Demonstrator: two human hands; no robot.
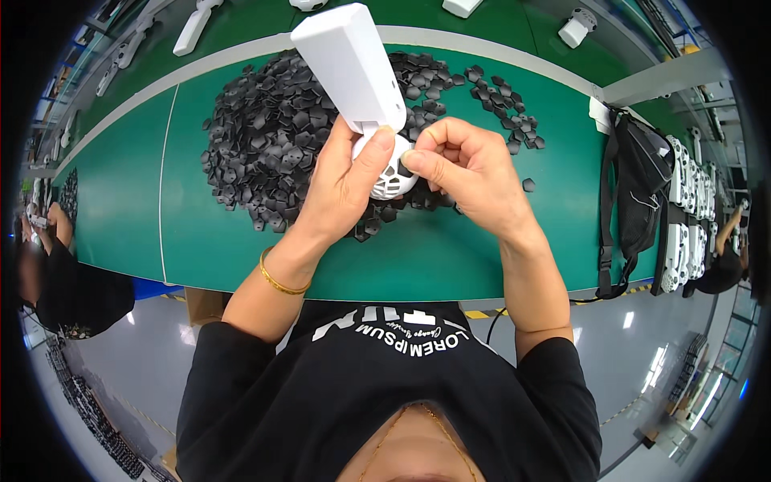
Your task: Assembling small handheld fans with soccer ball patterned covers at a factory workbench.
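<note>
Hands (401, 173) on white device (357, 80) — black chips (265, 136) beneath.

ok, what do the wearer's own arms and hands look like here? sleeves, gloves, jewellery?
Both hands are bare, no gloves. The left hand has a thin gold bangle around the wrist. The right hand shows nothing on its wrist, and no rings are visible on either. Forearms are uncovered; short black sleeves of a black T-shirt with white lettering end near the elbows.
</note>
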